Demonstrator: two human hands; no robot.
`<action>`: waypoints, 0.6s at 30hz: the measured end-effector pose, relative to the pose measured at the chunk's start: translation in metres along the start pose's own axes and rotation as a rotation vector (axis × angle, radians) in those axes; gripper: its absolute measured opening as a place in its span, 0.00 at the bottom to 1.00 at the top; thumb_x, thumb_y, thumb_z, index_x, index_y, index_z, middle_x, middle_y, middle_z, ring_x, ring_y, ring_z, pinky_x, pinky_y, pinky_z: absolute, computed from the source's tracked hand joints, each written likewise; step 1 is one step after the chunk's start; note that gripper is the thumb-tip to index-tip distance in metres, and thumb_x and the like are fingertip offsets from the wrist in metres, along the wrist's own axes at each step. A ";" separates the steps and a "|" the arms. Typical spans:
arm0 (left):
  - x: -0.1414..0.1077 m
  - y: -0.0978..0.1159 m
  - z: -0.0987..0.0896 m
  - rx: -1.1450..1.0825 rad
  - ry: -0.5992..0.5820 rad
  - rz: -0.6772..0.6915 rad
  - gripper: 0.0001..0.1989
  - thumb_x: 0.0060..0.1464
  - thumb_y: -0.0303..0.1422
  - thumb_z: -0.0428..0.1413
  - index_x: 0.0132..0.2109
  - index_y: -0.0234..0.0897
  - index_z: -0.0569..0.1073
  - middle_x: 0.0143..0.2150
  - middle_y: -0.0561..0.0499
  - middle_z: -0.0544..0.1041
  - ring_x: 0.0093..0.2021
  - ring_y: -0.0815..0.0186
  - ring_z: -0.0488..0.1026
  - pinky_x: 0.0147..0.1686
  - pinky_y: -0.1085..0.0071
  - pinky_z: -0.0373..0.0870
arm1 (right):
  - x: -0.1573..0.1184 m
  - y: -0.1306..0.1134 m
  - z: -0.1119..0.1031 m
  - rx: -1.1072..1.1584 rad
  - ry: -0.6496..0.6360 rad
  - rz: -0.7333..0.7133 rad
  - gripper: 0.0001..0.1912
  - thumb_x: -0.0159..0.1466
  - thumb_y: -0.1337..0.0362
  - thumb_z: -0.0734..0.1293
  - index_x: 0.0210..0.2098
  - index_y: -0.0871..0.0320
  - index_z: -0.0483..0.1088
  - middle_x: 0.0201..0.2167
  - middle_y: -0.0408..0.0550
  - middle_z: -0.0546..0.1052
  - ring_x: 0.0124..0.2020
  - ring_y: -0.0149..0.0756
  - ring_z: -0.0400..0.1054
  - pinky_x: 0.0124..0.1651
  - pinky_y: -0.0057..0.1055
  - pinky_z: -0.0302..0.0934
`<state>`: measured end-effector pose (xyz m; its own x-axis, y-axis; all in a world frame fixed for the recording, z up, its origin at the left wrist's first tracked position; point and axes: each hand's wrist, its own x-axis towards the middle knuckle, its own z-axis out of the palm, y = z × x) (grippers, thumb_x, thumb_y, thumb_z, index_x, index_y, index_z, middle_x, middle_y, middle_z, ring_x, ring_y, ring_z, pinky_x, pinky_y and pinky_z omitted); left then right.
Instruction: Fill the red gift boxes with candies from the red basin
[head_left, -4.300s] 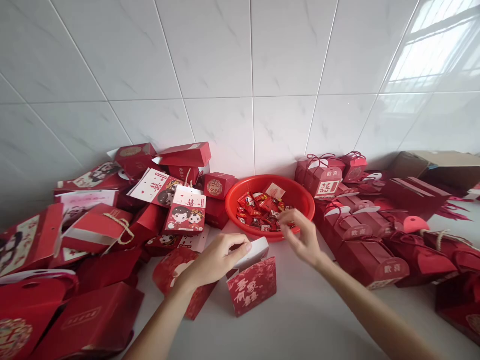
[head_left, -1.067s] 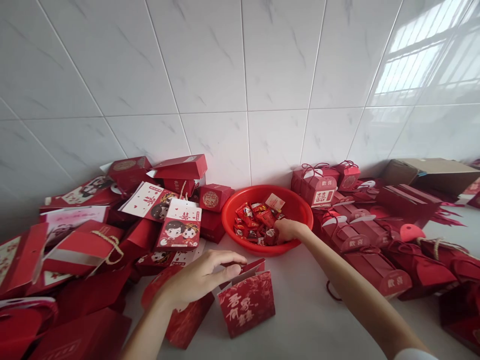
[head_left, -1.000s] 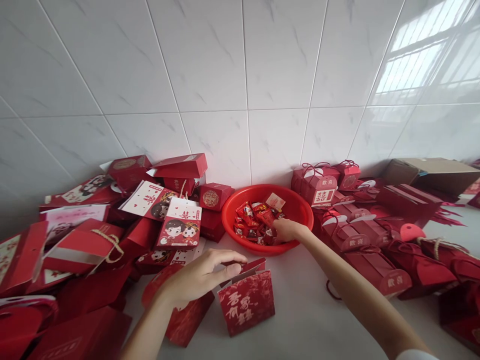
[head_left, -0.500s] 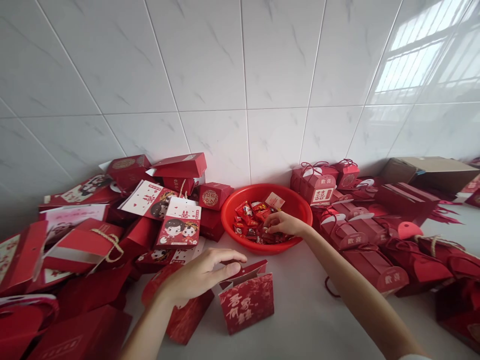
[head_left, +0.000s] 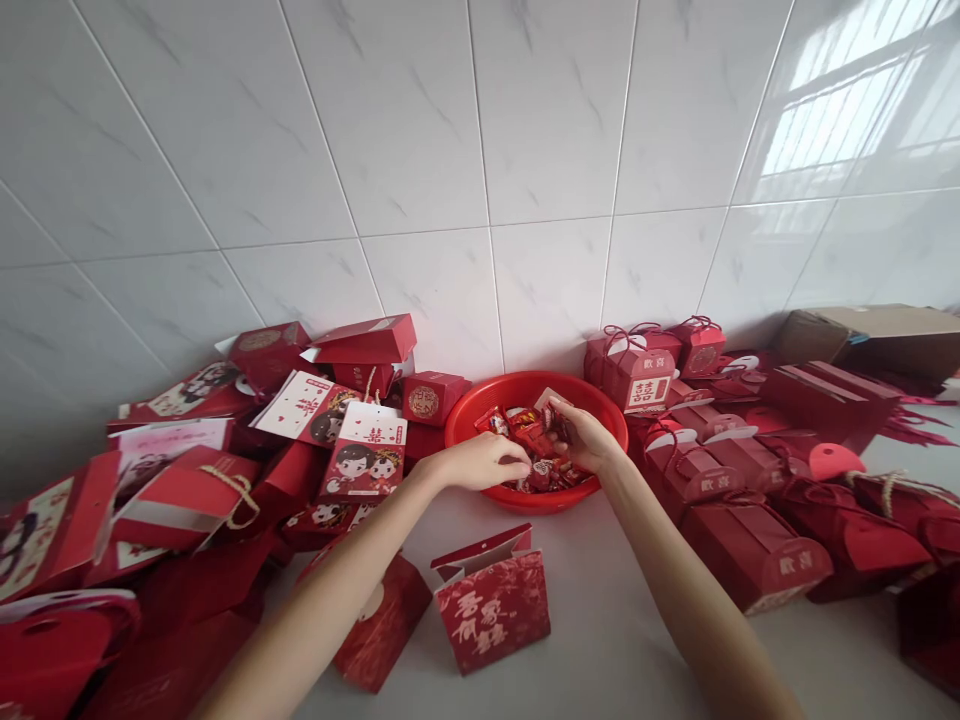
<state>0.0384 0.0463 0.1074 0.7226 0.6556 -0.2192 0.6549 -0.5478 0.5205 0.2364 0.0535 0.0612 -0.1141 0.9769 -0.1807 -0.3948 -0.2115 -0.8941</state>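
A red plastic basin [head_left: 463, 420] by the wall holds wrapped candies [head_left: 541, 472] in shiny red and dark wrappers. Over its right side, my right hand [head_left: 586, 437] is closed around a dark red wrapped candy [head_left: 555, 425]. My left hand [head_left: 480, 462] reaches across the basin's left rim, its fingers curled together low over the candies; what they hold, if anything, is hidden. In front of the basin a red paper gift bag [head_left: 495, 608] with white characters stands with its top open. Left of that bag lies another red gift box [head_left: 386, 620], partly behind my left forearm.
Red gift boxes and bags [head_left: 180, 495] lie heaped on the left, some printed with cartoon couples. Handled red boxes [head_left: 750, 550] crowd the right side. A brown cardboard box [head_left: 877, 335] sits at the far right. White tiled wall [head_left: 420, 150] rises behind everything.
My left hand has moved from beside the standing gift bag forward to the basin. My right hand has lifted and turned over the basin, now with a candy visible in its fingers.
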 end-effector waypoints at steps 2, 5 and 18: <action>0.029 -0.008 0.006 0.026 -0.103 -0.034 0.08 0.57 0.34 0.58 0.37 0.40 0.82 0.37 0.51 0.84 0.38 0.61 0.78 0.40 0.71 0.68 | 0.000 -0.001 -0.003 0.070 0.018 0.012 0.12 0.64 0.57 0.69 0.30 0.57 0.68 0.23 0.42 0.72 0.20 0.27 0.64 0.19 0.21 0.55; 0.061 -0.021 0.024 0.072 -0.223 -0.093 0.03 0.48 0.30 0.65 0.33 0.41 0.80 0.30 0.54 0.81 0.30 0.64 0.76 0.35 0.71 0.69 | 0.001 -0.002 -0.009 0.147 0.062 0.017 0.11 0.65 0.56 0.68 0.32 0.57 0.70 0.26 0.46 0.76 0.25 0.31 0.70 0.21 0.22 0.61; 0.067 -0.054 0.030 -0.190 -0.008 -0.097 0.15 0.33 0.19 0.62 0.33 0.35 0.80 0.30 0.51 0.80 0.36 0.57 0.77 0.38 0.67 0.71 | 0.009 0.007 -0.019 0.269 0.210 -0.024 0.11 0.68 0.57 0.66 0.34 0.57 0.70 0.28 0.46 0.77 0.25 0.32 0.71 0.26 0.26 0.66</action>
<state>0.0576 0.1039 0.0394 0.6606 0.6959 -0.2816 0.6682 -0.3740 0.6432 0.2498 0.0611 0.0462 0.0779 0.9608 -0.2662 -0.6250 -0.1610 -0.7639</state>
